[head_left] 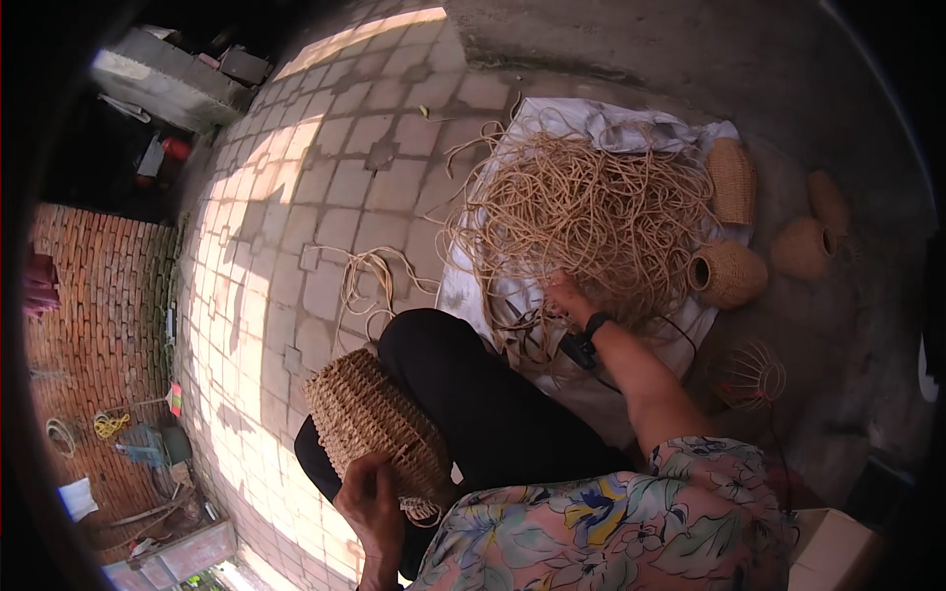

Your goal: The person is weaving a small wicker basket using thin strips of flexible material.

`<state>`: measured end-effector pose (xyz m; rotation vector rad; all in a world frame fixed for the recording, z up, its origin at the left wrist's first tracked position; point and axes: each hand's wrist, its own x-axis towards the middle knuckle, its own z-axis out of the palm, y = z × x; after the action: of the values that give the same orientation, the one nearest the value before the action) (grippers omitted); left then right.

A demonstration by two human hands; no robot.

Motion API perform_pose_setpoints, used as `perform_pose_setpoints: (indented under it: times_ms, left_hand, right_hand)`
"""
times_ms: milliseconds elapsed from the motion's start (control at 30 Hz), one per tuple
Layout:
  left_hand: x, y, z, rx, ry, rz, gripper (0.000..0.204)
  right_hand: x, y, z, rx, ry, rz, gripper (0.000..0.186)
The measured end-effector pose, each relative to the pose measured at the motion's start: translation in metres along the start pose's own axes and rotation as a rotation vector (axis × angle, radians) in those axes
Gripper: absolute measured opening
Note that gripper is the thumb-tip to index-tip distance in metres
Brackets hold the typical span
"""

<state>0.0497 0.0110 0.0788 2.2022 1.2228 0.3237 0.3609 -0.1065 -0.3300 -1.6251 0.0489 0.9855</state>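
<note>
A tan woven basket (367,419) lies tilted in my lap, against the dark trousers (493,404). My left hand (372,497) is closed on its near end, fingers curled against the weave. My right hand (567,295), with a black band at the wrist, reaches to the near edge of a big tangled heap of tan cord (591,202). Its fingers look bunched together, and what they hold, if anything, is too small to make out. Dark slender tools (522,317) lie partly under cord just left of it. The heap rests on a white sheet (458,291).
Finished woven vases stand at the right: a tall one (732,182), a round one (727,274) and another round one (803,248). Nearer is a wire frame (751,374). Loose cord (370,276) trails over the paving (335,197). A brick wall (99,345) is far left.
</note>
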Motion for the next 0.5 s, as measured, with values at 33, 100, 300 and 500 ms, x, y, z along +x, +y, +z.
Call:
perform_pose_setpoints:
  times_ms: [33, 100, 300, 500]
  left_hand:
    - [0.0, -0.001, 0.001, -0.049, 0.009, 0.002, 0.012]
    - [0.003, -0.001, 0.002, -0.107, 0.003, 0.009, 0.013]
    - [0.003, -0.011, -0.005, -0.226, -0.02, -0.111, 0.012]
    - [0.003, -0.041, -0.004, -0.514, -0.094, -0.184, 0.009]
  right_hand:
    - [0.003, 0.008, 0.0, 0.017, 0.033, -0.02, 0.019]
    - [0.009, 0.026, 0.007, -0.229, 0.077, -0.21, 0.02]
    - [-0.059, -0.011, 0.042, -0.437, 0.001, -0.429, 0.028]
    - [-0.107, -0.098, -0.012, -0.429, 0.053, -0.528, 0.029]
